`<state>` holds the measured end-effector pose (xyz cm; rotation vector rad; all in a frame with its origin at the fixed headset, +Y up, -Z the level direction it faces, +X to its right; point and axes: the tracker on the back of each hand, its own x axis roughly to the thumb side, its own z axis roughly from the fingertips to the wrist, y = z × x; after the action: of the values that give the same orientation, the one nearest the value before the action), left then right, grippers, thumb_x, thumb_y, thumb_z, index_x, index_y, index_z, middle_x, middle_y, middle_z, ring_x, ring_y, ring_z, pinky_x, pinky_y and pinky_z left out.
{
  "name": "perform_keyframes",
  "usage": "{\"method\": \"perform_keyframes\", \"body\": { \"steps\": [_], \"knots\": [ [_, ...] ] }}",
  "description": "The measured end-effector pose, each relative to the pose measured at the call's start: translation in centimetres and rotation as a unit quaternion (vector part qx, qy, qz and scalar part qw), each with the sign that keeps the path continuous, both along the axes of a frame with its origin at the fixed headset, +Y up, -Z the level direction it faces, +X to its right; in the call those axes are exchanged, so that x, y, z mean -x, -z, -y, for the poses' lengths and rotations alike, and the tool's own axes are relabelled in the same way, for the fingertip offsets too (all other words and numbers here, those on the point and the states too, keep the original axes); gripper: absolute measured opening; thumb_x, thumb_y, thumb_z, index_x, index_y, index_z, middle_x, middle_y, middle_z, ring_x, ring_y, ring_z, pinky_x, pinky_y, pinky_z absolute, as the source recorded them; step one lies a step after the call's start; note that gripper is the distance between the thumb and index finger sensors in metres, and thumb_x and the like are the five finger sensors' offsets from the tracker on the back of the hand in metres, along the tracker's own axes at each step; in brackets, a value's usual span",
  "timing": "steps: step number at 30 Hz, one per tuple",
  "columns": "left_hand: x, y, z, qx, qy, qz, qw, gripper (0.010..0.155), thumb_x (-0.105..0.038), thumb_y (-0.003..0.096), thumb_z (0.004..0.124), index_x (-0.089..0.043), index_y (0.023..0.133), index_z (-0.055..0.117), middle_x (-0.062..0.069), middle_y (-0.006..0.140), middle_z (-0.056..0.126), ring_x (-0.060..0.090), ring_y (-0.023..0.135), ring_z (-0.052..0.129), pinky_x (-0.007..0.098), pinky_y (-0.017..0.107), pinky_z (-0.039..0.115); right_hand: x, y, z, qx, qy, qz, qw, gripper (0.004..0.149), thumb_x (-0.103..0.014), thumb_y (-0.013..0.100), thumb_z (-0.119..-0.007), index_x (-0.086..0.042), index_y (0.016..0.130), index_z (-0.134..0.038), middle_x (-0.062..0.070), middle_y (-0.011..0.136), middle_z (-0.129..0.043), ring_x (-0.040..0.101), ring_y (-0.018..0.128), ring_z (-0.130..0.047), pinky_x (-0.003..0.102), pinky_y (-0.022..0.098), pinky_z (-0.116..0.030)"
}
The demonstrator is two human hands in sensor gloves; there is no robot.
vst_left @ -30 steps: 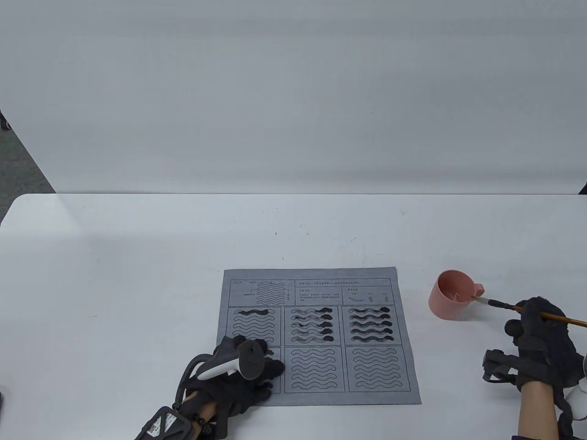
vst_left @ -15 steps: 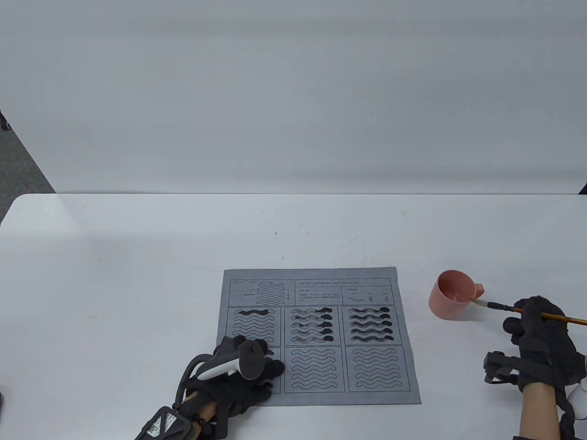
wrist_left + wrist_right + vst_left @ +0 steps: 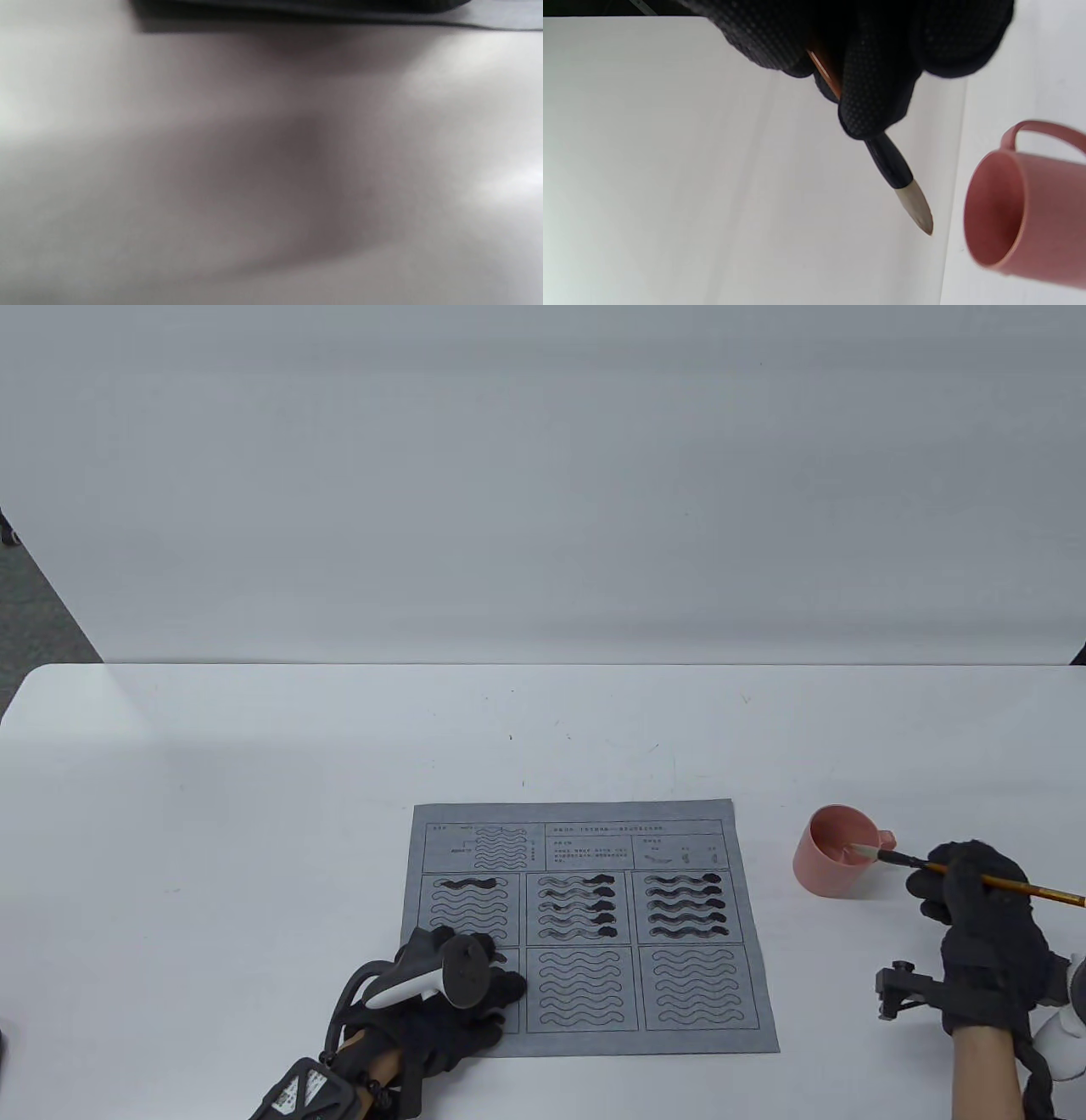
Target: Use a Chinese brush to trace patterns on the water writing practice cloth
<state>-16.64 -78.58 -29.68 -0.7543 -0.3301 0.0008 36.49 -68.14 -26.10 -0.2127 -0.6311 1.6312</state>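
The grey practice cloth (image 3: 585, 925) lies flat on the white table, printed with panels of wavy lines; several lines in the upper panels are dark and wet. My left hand (image 3: 458, 993) rests flat on the cloth's lower left corner. My right hand (image 3: 976, 891) grips the brown-handled Chinese brush (image 3: 899, 858), to the right of the cloth. The pale brush tip (image 3: 865, 848) is over the rim of the pink cup (image 3: 836, 853). In the right wrist view my fingers (image 3: 874, 97) pinch the brush (image 3: 895, 169) and its tip (image 3: 916, 209) hangs just beside the cup (image 3: 1022, 216).
The white table (image 3: 254, 780) reaches a grey wall behind it. The left wrist view shows only blurred table surface (image 3: 271, 169) and a dark edge of the cloth at the top.
My right hand has moved up and to the left with the brush. The brush tip has gone from beside the cup's handle to over the cup's rim. The left hand has not moved.
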Motion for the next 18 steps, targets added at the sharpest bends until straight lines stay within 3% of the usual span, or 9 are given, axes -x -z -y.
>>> {"method": "perform_keyframes", "body": {
  "steps": [5, 9, 15, 18],
  "knots": [
    [-0.3, -0.1, -0.2, 0.0, 0.004, 0.004, 1.0, 0.066, -0.062, 0.0483, 0.054, -0.072, 0.094, 0.008, -0.019, 0.108, -0.021, 0.03, 0.102, -0.023, 0.062, 0.075, -0.001, 4.5, 0.4, -1.0, -0.029, -0.018, -0.081, 0.996, 0.039, -0.02, 0.055, -0.078, -0.006, 0.089, -0.067, 0.019, 0.089, -0.084, 0.029, 0.06, -0.101, 0.055, 0.043, -0.084],
    [-1.1, -0.5, -0.3, -0.001, 0.017, 0.015, 1.0, 0.069, -0.063, 0.0479, 0.054, -0.068, 0.095, 0.004, -0.015, 0.109, -0.023, 0.035, 0.102, -0.021, 0.063, 0.075, 0.001, 9.5, 0.8, -0.6, -0.007, -0.077, -0.173, 0.982, 0.039, -0.02, 0.054, -0.079, -0.004, 0.088, -0.069, 0.021, 0.088, -0.086, 0.028, 0.059, -0.104, 0.055, 0.042, -0.086],
    [-2.4, -1.0, -0.1, 0.004, 0.02, 0.029, 0.999, 0.071, -0.063, 0.0478, 0.053, -0.067, 0.095, 0.001, -0.013, 0.107, -0.025, 0.037, 0.1, -0.023, 0.064, 0.074, 0.0, 17.5, 0.1, 1.1, -0.001, -0.213, -0.266, 0.94, 0.039, -0.022, 0.055, -0.076, -0.005, 0.089, -0.07, 0.022, 0.088, -0.087, 0.028, 0.06, -0.104, 0.053, 0.041, -0.088],
    [-2.5, -1.0, 0.0, 0.006, 0.017, 0.029, 0.999, 0.071, -0.063, 0.0475, 0.052, -0.068, 0.095, 0.0, -0.013, 0.107, -0.026, 0.036, 0.099, -0.025, 0.063, 0.073, -0.001, 19.6, -0.2, 1.5, -0.014, -0.229, -0.293, 0.928, 0.039, -0.024, 0.055, -0.075, -0.006, 0.089, -0.071, 0.021, 0.088, -0.088, 0.027, 0.059, -0.104, 0.05, 0.04, -0.089]
  ]
}}
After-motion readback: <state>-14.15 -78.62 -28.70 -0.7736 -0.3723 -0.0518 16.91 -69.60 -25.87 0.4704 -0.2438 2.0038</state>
